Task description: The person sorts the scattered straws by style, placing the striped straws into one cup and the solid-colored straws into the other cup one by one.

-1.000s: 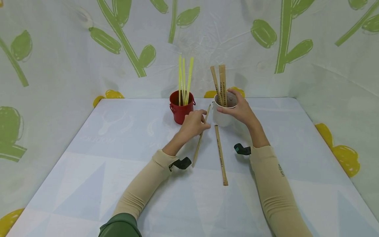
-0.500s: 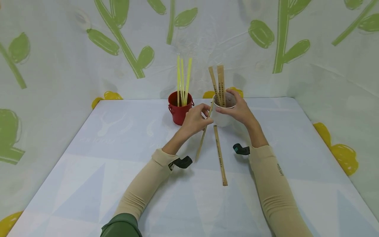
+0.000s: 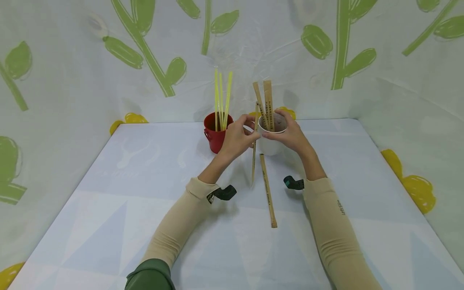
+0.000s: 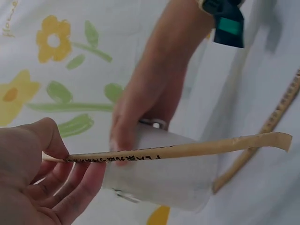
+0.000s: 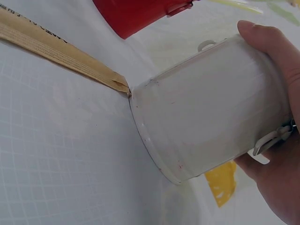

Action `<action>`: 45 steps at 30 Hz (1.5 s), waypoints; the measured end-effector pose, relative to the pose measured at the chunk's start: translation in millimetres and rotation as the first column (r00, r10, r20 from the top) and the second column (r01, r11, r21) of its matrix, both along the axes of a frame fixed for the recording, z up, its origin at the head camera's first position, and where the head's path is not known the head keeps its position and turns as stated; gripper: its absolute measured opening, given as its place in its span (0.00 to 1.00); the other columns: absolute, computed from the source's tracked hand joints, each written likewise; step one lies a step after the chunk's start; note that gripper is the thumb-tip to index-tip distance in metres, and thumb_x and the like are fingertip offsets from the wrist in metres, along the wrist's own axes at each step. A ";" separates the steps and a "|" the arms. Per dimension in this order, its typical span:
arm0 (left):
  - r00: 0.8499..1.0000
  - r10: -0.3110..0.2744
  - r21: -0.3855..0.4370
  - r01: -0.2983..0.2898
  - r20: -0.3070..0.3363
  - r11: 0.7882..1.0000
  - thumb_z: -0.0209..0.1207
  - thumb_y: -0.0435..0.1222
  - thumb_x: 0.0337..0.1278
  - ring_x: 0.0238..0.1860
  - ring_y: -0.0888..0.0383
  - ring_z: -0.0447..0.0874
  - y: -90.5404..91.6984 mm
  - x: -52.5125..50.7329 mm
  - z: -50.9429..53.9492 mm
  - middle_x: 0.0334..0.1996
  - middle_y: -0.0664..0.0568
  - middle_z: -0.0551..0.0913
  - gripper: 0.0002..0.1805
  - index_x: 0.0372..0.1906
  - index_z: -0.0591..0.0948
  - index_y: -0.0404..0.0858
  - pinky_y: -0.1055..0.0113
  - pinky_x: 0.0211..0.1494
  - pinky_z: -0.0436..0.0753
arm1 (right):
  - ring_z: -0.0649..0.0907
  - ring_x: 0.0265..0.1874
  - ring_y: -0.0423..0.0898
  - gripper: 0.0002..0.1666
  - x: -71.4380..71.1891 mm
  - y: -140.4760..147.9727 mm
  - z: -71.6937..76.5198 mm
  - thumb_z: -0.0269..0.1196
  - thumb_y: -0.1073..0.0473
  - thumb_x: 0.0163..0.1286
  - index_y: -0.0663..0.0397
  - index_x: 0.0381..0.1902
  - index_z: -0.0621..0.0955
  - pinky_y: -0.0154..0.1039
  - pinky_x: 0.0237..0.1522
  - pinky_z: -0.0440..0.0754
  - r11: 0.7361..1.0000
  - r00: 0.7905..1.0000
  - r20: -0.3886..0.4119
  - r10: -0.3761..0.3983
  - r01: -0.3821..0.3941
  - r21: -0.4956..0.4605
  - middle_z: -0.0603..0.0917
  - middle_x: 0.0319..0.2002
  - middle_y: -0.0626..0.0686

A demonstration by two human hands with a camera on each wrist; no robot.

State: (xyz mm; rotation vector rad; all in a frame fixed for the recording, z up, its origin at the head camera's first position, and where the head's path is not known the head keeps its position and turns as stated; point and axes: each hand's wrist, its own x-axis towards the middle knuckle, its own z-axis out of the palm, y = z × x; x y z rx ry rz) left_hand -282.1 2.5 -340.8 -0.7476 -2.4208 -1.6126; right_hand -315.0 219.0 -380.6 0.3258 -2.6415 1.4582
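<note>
My left hand (image 3: 237, 137) pinches a slim straw in a brown printed paper sleeve (image 4: 187, 151) between thumb and fingers. The sleeve stands almost upright just left of the white bucket (image 3: 271, 146), its lower end above the table. Across the bucket's mouth my right hand (image 3: 293, 136) grips the rim, thumb at the near side and fingers at the far side. Several brown paper-sleeved straws (image 3: 268, 100) lean inside that bucket. Another sleeved straw (image 3: 268, 193) lies on the table, its far end close to the bucket's base, as the right wrist view shows.
To the left stands a red bucket (image 3: 212, 137), partly behind my left hand, with several yellow sticks (image 3: 228, 98) upright in it. The pale patterned table (image 3: 127, 225) meets a leaf-printed sheet (image 3: 253, 48) at its back edge.
My left hand has moved slightly right and up, bringing the straw from a slant on the table to nearly upright beside the white bucket. The right hand keeps its grip on the rim.
</note>
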 end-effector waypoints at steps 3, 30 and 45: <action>0.998 -0.007 0.029 0.009 -0.062 1.000 0.58 0.29 0.57 0.30 0.54 0.87 1.0 -3.9 13.1 0.38 0.43 0.83 0.20 0.55 0.75 0.33 0.68 0.27 0.86 | 0.63 0.71 0.57 0.57 -0.4 -0.8 0.0 0.76 0.42 0.52 0.43 0.74 0.58 0.65 0.68 0.66 1.000 1.000 0.002 0.007 -0.007 -0.007 0.61 0.74 0.53; 0.979 0.026 0.198 0.015 -0.201 0.980 0.53 0.26 0.60 0.36 0.43 0.86 15.8 3.6 101.9 0.42 0.33 0.82 0.19 0.57 0.73 0.29 0.64 0.33 0.87 | 0.64 0.70 0.55 0.56 -1.3 -1.0 -0.3 0.75 0.37 0.50 0.36 0.72 0.59 0.62 0.69 0.67 1.000 0.998 0.058 -0.020 0.020 0.001 0.63 0.72 0.50; 0.966 0.118 0.252 -0.058 -0.230 0.966 0.53 0.28 0.65 0.36 0.49 0.85 22.4 -22.3 90.0 0.42 0.41 0.82 0.18 0.59 0.71 0.34 0.69 0.36 0.87 | 0.62 0.72 0.55 0.59 -2.2 -2.2 1.3 0.75 0.34 0.48 0.34 0.73 0.58 0.64 0.70 0.63 0.999 0.995 0.086 -0.047 0.046 0.012 0.61 0.74 0.49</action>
